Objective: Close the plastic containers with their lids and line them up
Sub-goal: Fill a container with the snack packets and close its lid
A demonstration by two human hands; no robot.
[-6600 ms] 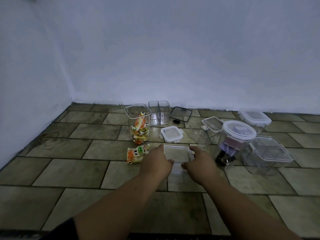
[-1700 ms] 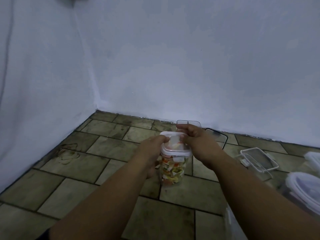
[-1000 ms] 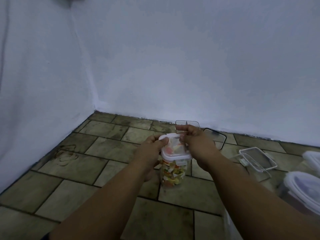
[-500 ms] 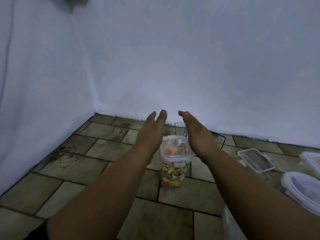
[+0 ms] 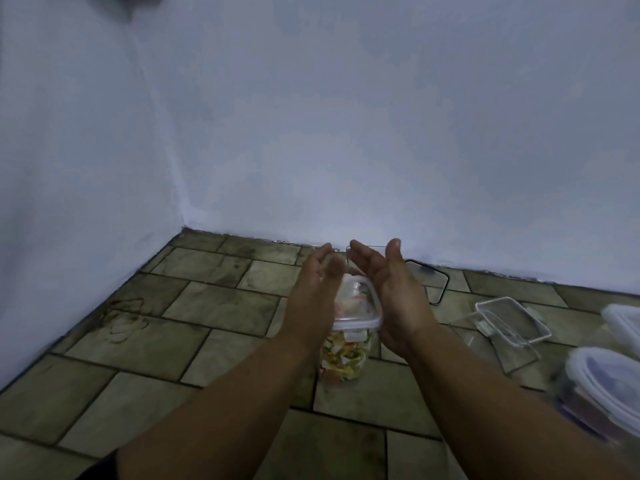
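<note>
Two hands (image 5: 313, 296) (image 5: 394, 299) flank lidded container (image 5: 344, 358); wrapper print illegible.

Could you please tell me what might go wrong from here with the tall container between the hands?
1. The tall container is narrow; an uneven push from the left hand or right hand, both open beside it, could tip it.
2. Whether its lid is seated all round cannot be told, so it may come loose when the container is moved.
3. The clear box lies close on the right and could be knocked.
</note>
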